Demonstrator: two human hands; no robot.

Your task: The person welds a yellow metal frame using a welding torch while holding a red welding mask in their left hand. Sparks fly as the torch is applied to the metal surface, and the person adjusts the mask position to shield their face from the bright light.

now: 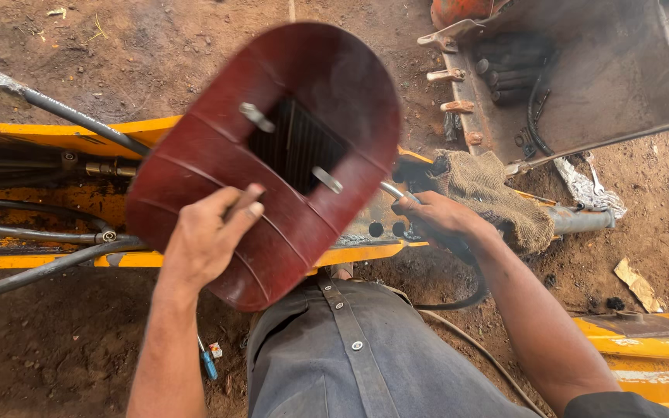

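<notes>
My left hand (207, 236) grips a dark red hand-held welding shield (218, 162) with a dark glass window (297, 145) in its middle, held up over a yellow machine arm (63, 138). My right hand (435, 217) is closed around a welding electrode holder (393, 192), whose metal end points toward the yellow arm behind the shield. A piece of burlap cloth (489, 193) lies beside that hand. A black cable (458, 298) runs down from the holder past my grey trousers.
Black hydraulic hoses (40, 232) run along the yellow arm at left. A rusty excavator bucket (582, 70) with teeth stands at upper right. Another yellow part (644, 348) lies at lower right. A small blue-handled tool (208, 364) rests on the brown dirt.
</notes>
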